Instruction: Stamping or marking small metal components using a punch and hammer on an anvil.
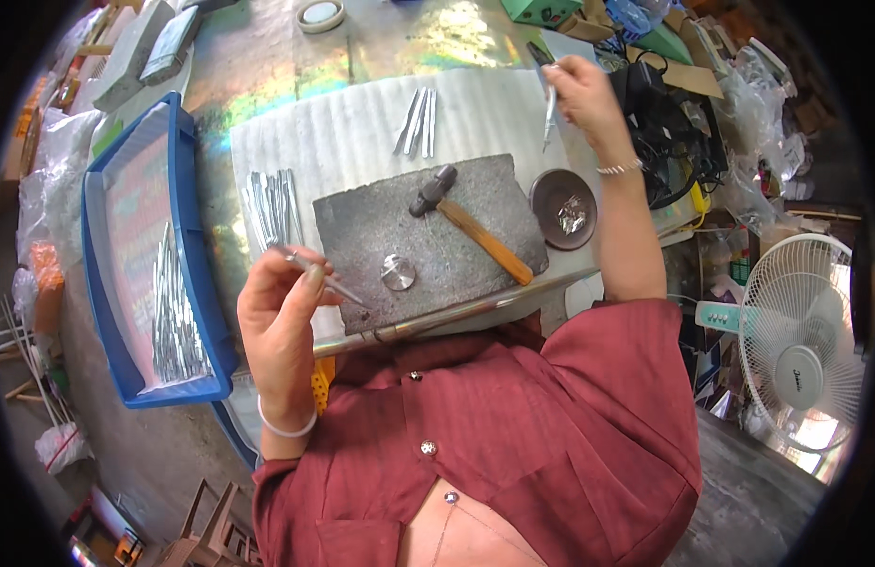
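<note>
My left hand (288, 307) pinches a slim grey metal rod (341, 287) between thumb and fingers, its end above the near left corner of a dark flat block (362, 227). A round shiny metal disc (398, 272) lies on the block beside it. On the same block rests a hammer (480, 238) with a wooden handle, untouched. Out at the far right, my right hand (587, 94) is closed around a slender silver pointed tool (550, 118), tip downward; its exact kind is unclear. Nearer to me, a dark round bowl (547, 219) contains small shiny metal pieces (572, 215).
Metal strips (275, 210) lie left of the block, others (420, 123) beyond it on a white foam sheet (334, 132). A blue tray (194, 180) at left bears a heap of strips (176, 321). A fan (798, 331) stands right; black cables (650, 132) clutter the table's right.
</note>
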The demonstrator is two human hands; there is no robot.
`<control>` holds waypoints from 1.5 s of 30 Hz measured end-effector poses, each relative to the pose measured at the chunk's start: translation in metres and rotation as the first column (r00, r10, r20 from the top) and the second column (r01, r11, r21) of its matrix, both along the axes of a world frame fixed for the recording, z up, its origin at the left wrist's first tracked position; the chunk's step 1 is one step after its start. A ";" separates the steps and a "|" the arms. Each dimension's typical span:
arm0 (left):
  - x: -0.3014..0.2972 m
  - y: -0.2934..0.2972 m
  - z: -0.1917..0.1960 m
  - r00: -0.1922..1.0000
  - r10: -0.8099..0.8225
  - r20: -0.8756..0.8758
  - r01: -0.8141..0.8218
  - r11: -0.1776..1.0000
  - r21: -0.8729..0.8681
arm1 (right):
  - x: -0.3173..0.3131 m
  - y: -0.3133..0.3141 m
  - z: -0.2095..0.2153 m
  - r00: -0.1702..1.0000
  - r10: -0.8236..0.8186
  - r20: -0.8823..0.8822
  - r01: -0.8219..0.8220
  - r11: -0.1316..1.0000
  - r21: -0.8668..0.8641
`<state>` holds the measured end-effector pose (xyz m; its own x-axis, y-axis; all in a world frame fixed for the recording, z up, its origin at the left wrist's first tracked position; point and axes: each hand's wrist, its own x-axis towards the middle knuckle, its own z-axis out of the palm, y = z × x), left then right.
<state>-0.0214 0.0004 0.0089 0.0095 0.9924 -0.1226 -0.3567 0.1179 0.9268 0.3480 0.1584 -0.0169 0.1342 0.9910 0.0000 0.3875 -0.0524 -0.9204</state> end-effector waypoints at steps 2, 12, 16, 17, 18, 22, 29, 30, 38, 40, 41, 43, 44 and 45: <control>-0.004 -0.006 -0.011 0.997 0.060 0.049 -0.061 0.998 0.023 | 0.019 0.029 -0.042 0.928 0.075 0.365 -0.050 0.996 -0.076; 0.003 -0.018 -0.037 0.761 0.143 0.633 0.066 0.954 -0.294 | -0.121 -0.120 0.033 0.783 0.583 -0.215 -0.600 0.800 -0.017; 0.019 -0.019 -0.043 0.737 0.046 0.674 0.251 0.908 -0.336 | -0.156 -0.158 0.018 0.563 0.402 -0.723 -0.551 0.834 0.034; 0.019 -0.021 -0.044 0.734 -0.044 0.678 0.325 0.899 -0.294 | -0.158 -0.161 0.012 0.615 0.394 -0.683 -0.500 0.865 0.048; 0.018 -0.024 -0.041 0.804 -0.176 0.568 0.367 0.899 -0.240 | -0.159 -0.162 0.011 0.610 0.392 -0.688 -0.505 0.862 0.043; 0.010 -0.043 -0.026 0.892 -0.451 0.007 0.444 0.874 -0.198 | -0.171 -0.165 0.016 0.629 0.319 -0.709 -0.552 0.825 -0.119; 0.000 -0.052 -0.021 0.879 -0.474 0.048 0.476 0.870 -0.127 | -0.186 -0.170 0.020 0.638 0.232 -0.735 -0.561 0.794 -0.236; 0.000 -0.053 -0.022 0.881 -0.470 0.052 0.473 0.872 -0.129 | -0.188 -0.171 0.019 0.636 0.215 -0.741 -0.555 0.795 -0.246; -0.005 -0.046 -0.025 0.803 -0.429 0.413 0.556 0.790 -0.260 | -0.197 -0.166 0.010 0.659 0.182 -0.730 -0.540 0.790 -0.291; -0.006 -0.044 -0.027 0.799 -0.425 0.425 0.555 0.792 -0.253 | -0.198 -0.165 0.008 0.673 0.178 -0.718 -0.533 0.790 -0.303; -0.006 -0.044 -0.028 0.795 -0.423 0.435 0.557 0.793 -0.246 | -0.199 -0.164 0.009 0.675 0.179 -0.716 -0.532 0.790 -0.304; -0.007 -0.044 -0.030 0.795 -0.418 0.440 0.554 0.795 -0.247 | -0.200 -0.162 0.009 0.685 0.179 -0.706 -0.536 0.780 -0.322; -0.008 -0.044 -0.031 0.796 -0.413 0.443 0.552 0.796 -0.249 | -0.200 -0.161 0.009 0.686 0.181 -0.705 -0.536 0.780 -0.322; -0.008 -0.044 -0.031 0.796 -0.413 0.443 0.551 0.797 -0.247 | -0.201 -0.161 0.008 0.692 0.194 -0.696 -0.538 0.780 -0.318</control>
<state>-0.0293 -0.0433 -0.0224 0.5854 0.7332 -0.3461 -0.4520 0.6495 0.6115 0.1475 -0.0029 -0.0084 -0.4407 0.7992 -0.4088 -0.1466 -0.5134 -0.8456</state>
